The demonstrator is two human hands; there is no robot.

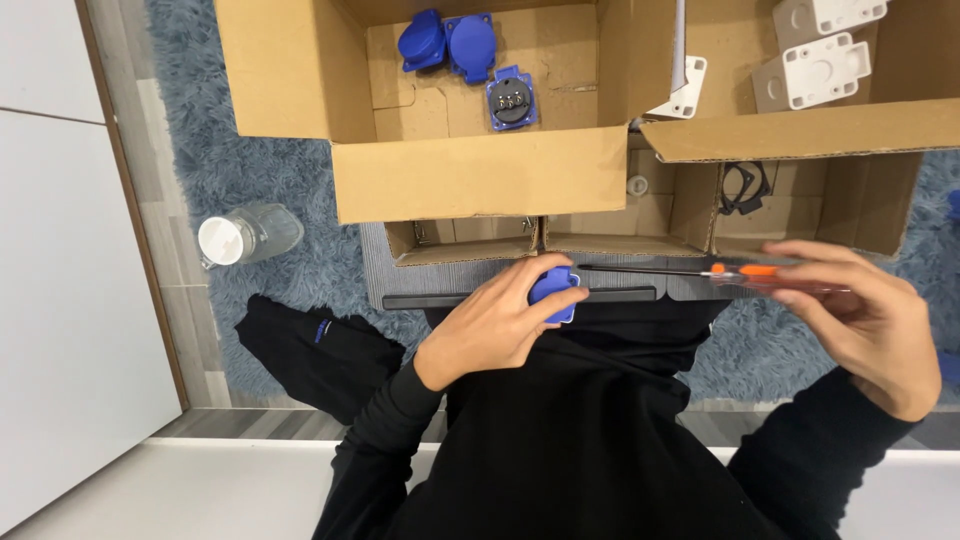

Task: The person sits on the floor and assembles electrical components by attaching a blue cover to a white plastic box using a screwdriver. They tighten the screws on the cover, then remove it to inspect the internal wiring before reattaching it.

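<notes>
1. A small blue socket part (553,292) is gripped in the left hand (495,325), fingers curled around it just above the lap, so that it is steadied and its side is turned toward the tool.
2. A screwdriver (700,272) is held in the right hand (860,315), the fingers wrapped about its clear, orange-marked handle; the thin dark shaft is laid level, with the tip brought to the blue part, apparently touching it.
3. The blue part is seen as squarish with rounded corners, plastic and bright blue; most of it is hidden by the fingers.
4. Both hands are kept over a grey tray (400,285) at the knees, probably as a work rest.
5. Beyond, an open cardboard box (470,180) is set within reach, with more blue sockets (512,98) lying inside.
6. White plastic housings (815,70) are kept in a second box (800,130) to the right.
7. A clear jar with a white lid (245,236) is lying on the blue rug (240,160) at the left.
</notes>
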